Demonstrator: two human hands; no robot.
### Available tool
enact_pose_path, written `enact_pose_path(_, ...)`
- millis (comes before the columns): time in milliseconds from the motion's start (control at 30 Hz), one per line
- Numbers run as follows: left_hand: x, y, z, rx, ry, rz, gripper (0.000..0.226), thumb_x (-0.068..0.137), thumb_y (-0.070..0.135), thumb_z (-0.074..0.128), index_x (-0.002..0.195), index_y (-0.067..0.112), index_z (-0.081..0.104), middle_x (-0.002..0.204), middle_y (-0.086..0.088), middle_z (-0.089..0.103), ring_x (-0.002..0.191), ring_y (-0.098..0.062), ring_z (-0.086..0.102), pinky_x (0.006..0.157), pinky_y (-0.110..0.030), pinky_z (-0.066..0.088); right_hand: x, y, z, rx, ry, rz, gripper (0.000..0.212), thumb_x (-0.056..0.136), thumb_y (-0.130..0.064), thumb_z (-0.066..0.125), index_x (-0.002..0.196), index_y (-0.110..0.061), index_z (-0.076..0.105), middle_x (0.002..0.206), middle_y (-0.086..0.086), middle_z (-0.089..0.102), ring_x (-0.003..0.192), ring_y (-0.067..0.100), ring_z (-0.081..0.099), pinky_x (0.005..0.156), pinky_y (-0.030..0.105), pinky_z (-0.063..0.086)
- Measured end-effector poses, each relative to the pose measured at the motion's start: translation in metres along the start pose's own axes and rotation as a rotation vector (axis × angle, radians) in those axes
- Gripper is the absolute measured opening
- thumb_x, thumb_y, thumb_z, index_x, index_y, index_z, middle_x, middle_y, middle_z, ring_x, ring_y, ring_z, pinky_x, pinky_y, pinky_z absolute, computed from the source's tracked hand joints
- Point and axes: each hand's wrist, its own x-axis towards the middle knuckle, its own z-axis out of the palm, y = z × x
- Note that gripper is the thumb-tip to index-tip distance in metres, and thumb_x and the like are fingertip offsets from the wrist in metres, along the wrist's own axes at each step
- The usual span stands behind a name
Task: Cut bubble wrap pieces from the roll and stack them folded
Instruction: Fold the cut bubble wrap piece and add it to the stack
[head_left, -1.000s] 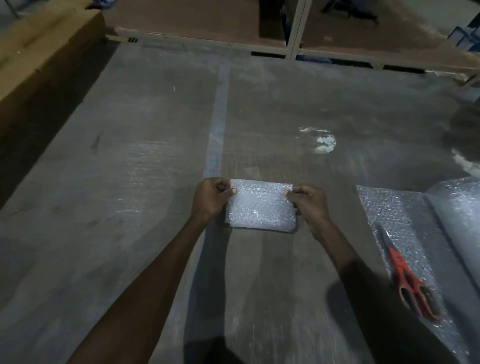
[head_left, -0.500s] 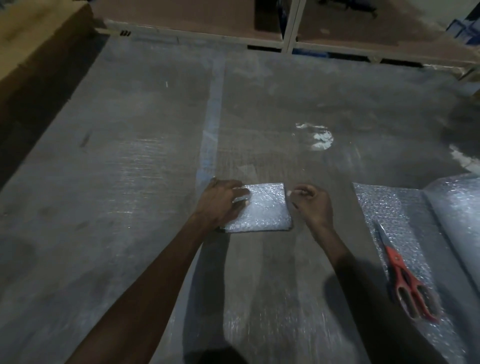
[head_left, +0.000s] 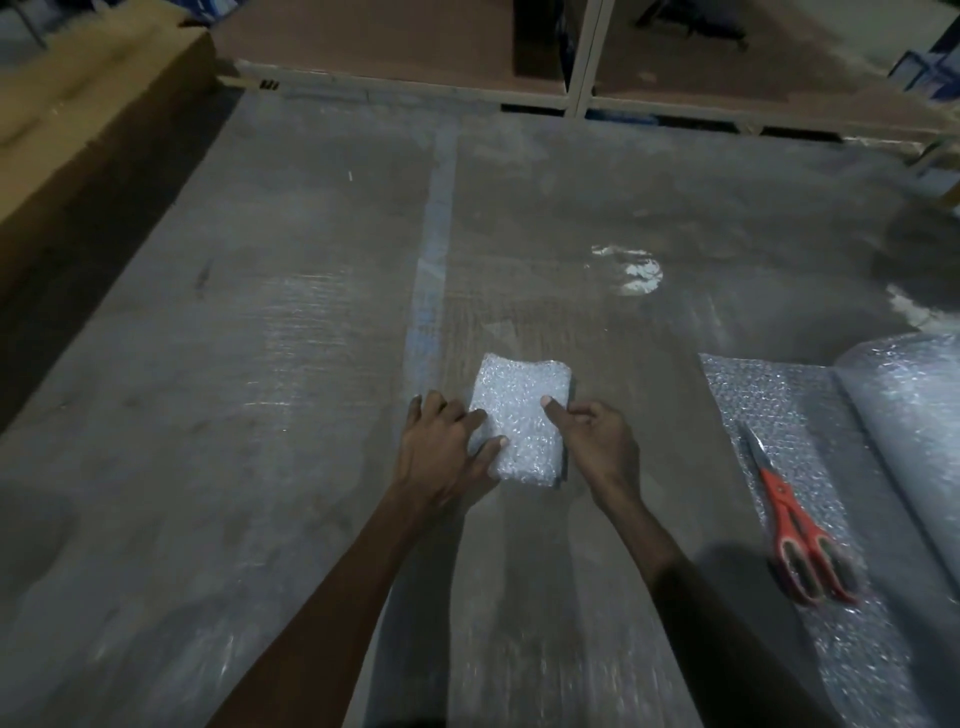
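Pad (head_left: 521, 415): folded bubble wrap, white, compact, lying on the floor (head_left: 260, 415) before me.
My left hand (head_left: 447, 447): fingers flat against its left edge.
My right hand (head_left: 597, 441): thumb pressed on top, fingers curled.
Scissors (head_left: 795, 519): red-handled, on the roll's (head_left: 904, 415) unrolled sheet, right.

Two bare forearms reach into the head view from about 6 o'clock. No sleeves, gloves, watch or rings show on either. The left hand (head_left: 448, 451) has short, pale nails visible on thumb and forefinger; the right hand (head_left: 597, 441) shows one pale nail at its thumb tip.
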Motion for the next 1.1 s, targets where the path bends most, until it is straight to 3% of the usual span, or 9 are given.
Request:
enact_pose_path(133, -0.007, 0.007, 0.000, -0.022, 0.004, -0.031, 0.054, 0.088, 0.062, 0.043, 0.100, 0.022, 0.076, 0.092, -0.003, 0.071, 0.091, -0.025, 0.053, 0.089, -0.044, 0.044, 0.010, -0.010, 0.003, 0.123, -0.129, 0.058, 0.047, 0.062, -0.057, 0.080, 0.095, -0.024, 0.075, 0.086, -0.009, 0.078, 0.076, 0.015, 0.076, 0.076, 0.043, 0.063)
enact_pose_path(300, -0.003, 0.004, -0.014, -0.270, 0.014, -0.180, 0.039, 0.090, 0.061, 0.057, 0.084, 0.027, 0.074, 0.091, 0.003, 0.070, 0.096, -0.020, 0.051, 0.071, -0.030, 0.040, -0.001, -0.030, -0.010, 0.514, -0.328, 0.060, 0.020, 0.088, -0.004, 0.075, 0.108, -0.007, 0.072, 0.100, 0.012, 0.078, 0.081, 0.023, 0.076, 0.064, 0.035, 0.059)
enact_pose_path(433, 0.018, 0.002, -0.026, -0.755, 0.017, -0.391, 0.073, 0.076, 0.059, 0.078, 0.135, 0.020, 0.059, 0.134, 0.007, 0.059, 0.122, -0.015, 0.053, 0.100, -0.029, 0.044, -0.004, -0.031, -0.028, 0.662, -0.392, -0.038, 0.027, 0.088, -0.002, 0.075, 0.115, -0.004, 0.070, 0.105, 0.010, 0.078, 0.091, 0.025, 0.076, 0.068, 0.033, 0.060)
enact_pose_path(533, 0.032, 0.002, -0.036, -1.056, -0.148, -0.392, 0.091, 0.073, 0.042, 0.087, 0.149, 0.024, 0.040, 0.149, 0.010, 0.046, 0.132, -0.006, 0.045, 0.098, -0.019, 0.038, -0.001, -0.025, -0.037, 0.678, -0.413, -0.098, 0.032, 0.088, -0.001, 0.074, 0.119, -0.004, 0.069, 0.112, 0.012, 0.076, 0.099, 0.027, 0.075, 0.076, 0.034, 0.060)
enact_pose_path(600, 0.036, 0.005, -0.040, -1.080, -0.202, -0.271, 0.071, 0.077, 0.027, 0.086, 0.140, 0.026, 0.052, 0.135, 0.011, 0.058, 0.119, 0.005, 0.054, 0.092, -0.013, 0.046, 0.000, -0.020, -0.041, 0.671, -0.416, -0.102, 0.033, 0.088, -0.001, 0.074, 0.121, -0.004, 0.069, 0.114, 0.013, 0.076, 0.101, 0.028, 0.074, 0.077, 0.035, 0.060)
enact_pose_path(700, 0.038, 0.007, -0.034, -1.087, -0.217, -0.227, 0.048, 0.081, 0.009, 0.081, 0.126, 0.011, 0.066, 0.120, 0.001, 0.071, 0.108, -0.003, 0.066, 0.095, -0.028, 0.055, -0.001, -0.011, -0.044, 0.610, -0.400, -0.093, 0.032, 0.088, 0.001, 0.073, 0.120, -0.002, 0.069, 0.108, 0.010, 0.078, 0.096, 0.028, 0.075, 0.073, 0.034, 0.060)
enact_pose_path(833, 0.033, 0.011, -0.027, -1.050, -0.154, -0.262, 0.005, 0.084, 0.007, 0.078, 0.085, 0.005, 0.073, 0.082, -0.003, 0.073, 0.064, 0.001, 0.063, 0.065, -0.024, 0.053, -0.001, -0.005, -0.044, 0.594, -0.373, -0.085, 0.028, 0.088, 0.005, 0.071, 0.116, -0.001, 0.070, 0.100, 0.007, 0.079, 0.087, 0.021, 0.076, 0.070, 0.033, 0.059)
enact_pose_path(900, 0.033, 0.009, -0.024, -1.048, -0.113, -0.293, 0.029, 0.084, 0.007, 0.079, 0.063, 0.014, 0.060, 0.059, 0.011, 0.056, 0.054, 0.001, 0.050, 0.060, -0.022, 0.044, 0.002, -0.010, -0.042, 0.606, -0.359, -0.084, 0.029, 0.087, 0.004, 0.073, 0.115, -0.005, 0.070, 0.101, 0.005, 0.079, 0.088, 0.020, 0.076, 0.068, 0.030, 0.059)
enact_pose_path(1100, 0.029, -0.025, -0.039, -1.269, -0.035, -0.507, 0.008, 0.079, 0.007, 0.082, 0.079, 0.010, 0.075, 0.077, -0.002, 0.076, 0.068, -0.011, 0.069, 0.062, -0.025, 0.055, 0.013, -0.042, -0.011, 0.565, -0.395, -0.048, 0.030, 0.083, -0.005, 0.081, 0.111, -0.003, 0.071, 0.105, 0.011, 0.078, 0.094, 0.026, 0.075, 0.083, 0.039, 0.060)
